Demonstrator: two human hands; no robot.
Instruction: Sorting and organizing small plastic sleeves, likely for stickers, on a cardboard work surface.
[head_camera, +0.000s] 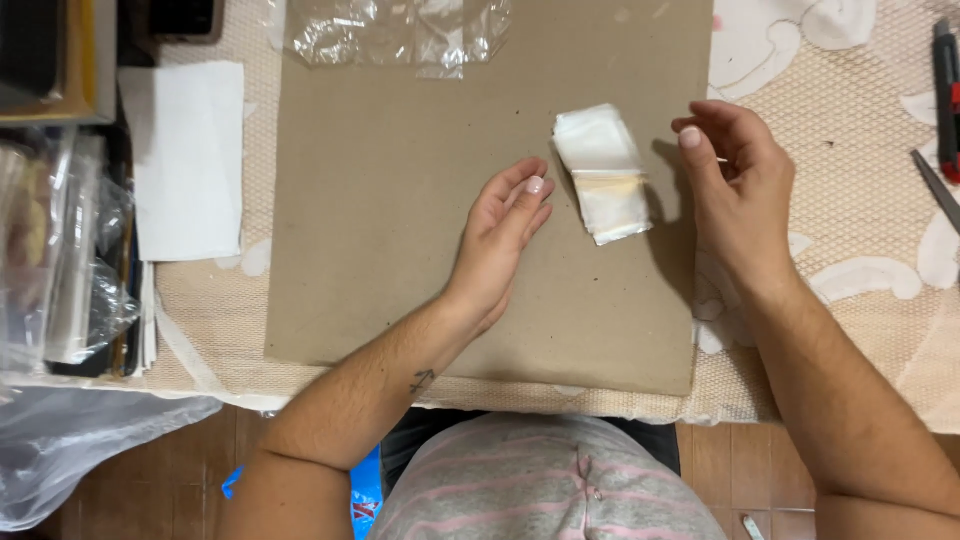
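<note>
White paper sheet (188, 160) sits off to the left, crumpled clear plastic (395, 35) up top, nothing blocking the brown cardboard sheet (400, 250). On it lies a small stack of white pouches (602, 172), right between the hands. Left hand (503, 240) open, empty, just beside it. Right hand (735, 190) loosely curled, fingertips pinched; can't tell whether it holds anything.

A small stack of white folded cloths (603, 172) lies flat on brown cardboard (400, 220).

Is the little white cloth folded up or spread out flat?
Folded. The white cloth lies as a small layered bundle on the brown cardboard sheet, stacked edges showing.
</note>
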